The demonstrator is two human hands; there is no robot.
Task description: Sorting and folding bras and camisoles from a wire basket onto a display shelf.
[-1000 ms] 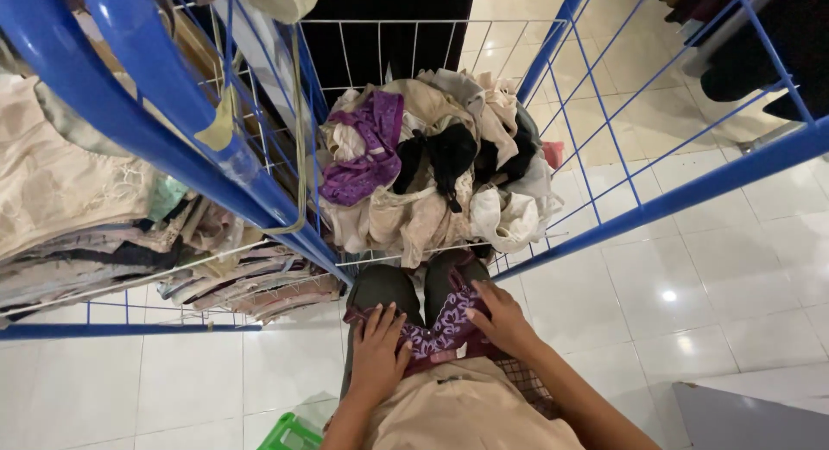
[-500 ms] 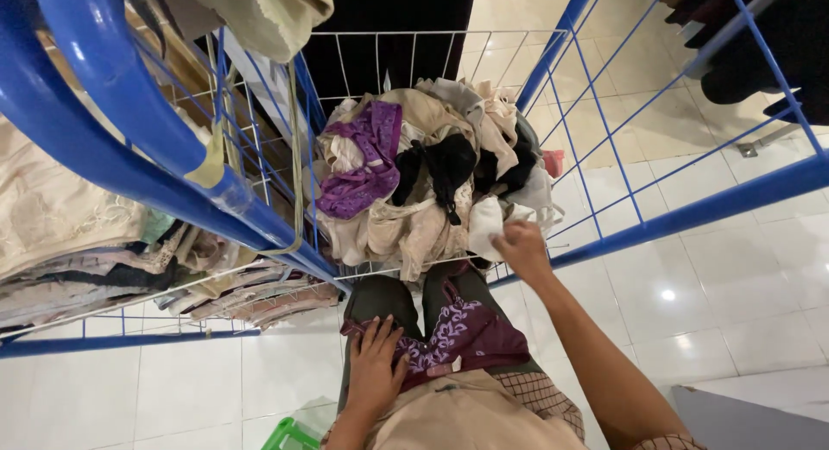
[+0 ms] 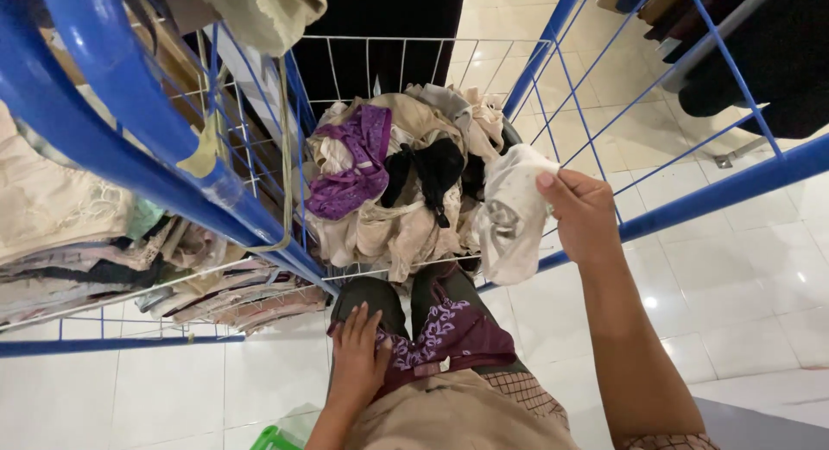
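Note:
My right hand [image 3: 584, 215] pinches a white garment [image 3: 511, 215] and holds it up beside the heap of clothes [image 3: 399, 184] in the blue wire basket [image 3: 717, 193]. The heap holds cream, black and purple pieces, with a purple lace item [image 3: 354, 161] on its left side. My left hand [image 3: 358, 361] lies flat on a dark maroon cloth with a purple lace pattern [image 3: 445, 333] spread over my lap. The hand's fingers are apart and grip nothing.
A thick blue frame bar [image 3: 129, 122] crosses the upper left, with a beige cloth [image 3: 259, 9] draped on it. Folded stacks of fabric [image 3: 104, 260] fill a shelf at left. White tiled floor [image 3: 734, 294] lies at right, and a green object [image 3: 275, 439] shows at the bottom.
My right hand left the maroon cloth on my lap, reached up to the heap, and now lifts a white garment off its right side. My left hand stays on the lap.

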